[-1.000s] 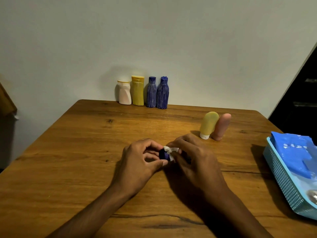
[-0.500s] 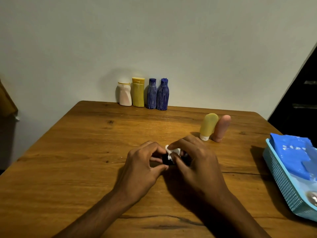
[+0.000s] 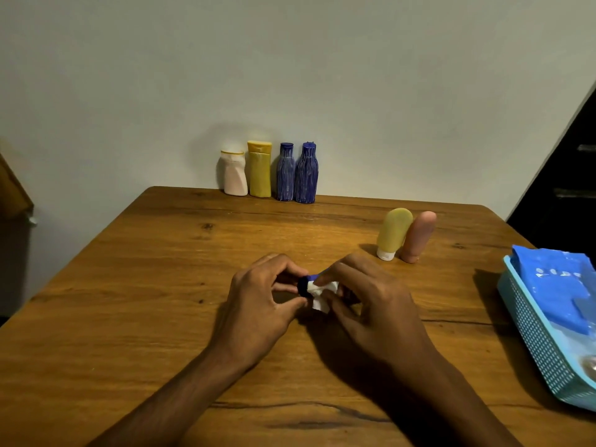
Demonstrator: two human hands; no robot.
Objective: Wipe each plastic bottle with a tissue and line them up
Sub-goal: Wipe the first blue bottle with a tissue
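Note:
At the table's centre my left hand (image 3: 258,304) pinches the dark cap end of a small blue bottle (image 3: 304,284), most of which is hidden between my hands. My right hand (image 3: 367,304) holds a crumpled white tissue (image 3: 321,293) against the bottle. Against the wall stand a white bottle (image 3: 234,173), a yellow bottle (image 3: 259,169) and two dark blue ribbed bottles (image 3: 285,172) (image 3: 305,173) in a row. To the right, a yellow tube (image 3: 394,232) and a pink tube (image 3: 418,235) stand cap-down, touching each other.
A light blue basket (image 3: 535,333) with a blue plastic packet (image 3: 561,285) in it sits at the table's right edge. The wooden table (image 3: 145,301) meets a pale wall at the back. A dark opening lies to the far right.
My hands have shifted slightly on the small bottle, and the tissue has moved from its top to lower on its side, so more of the tissue shows. Everything else stays put.

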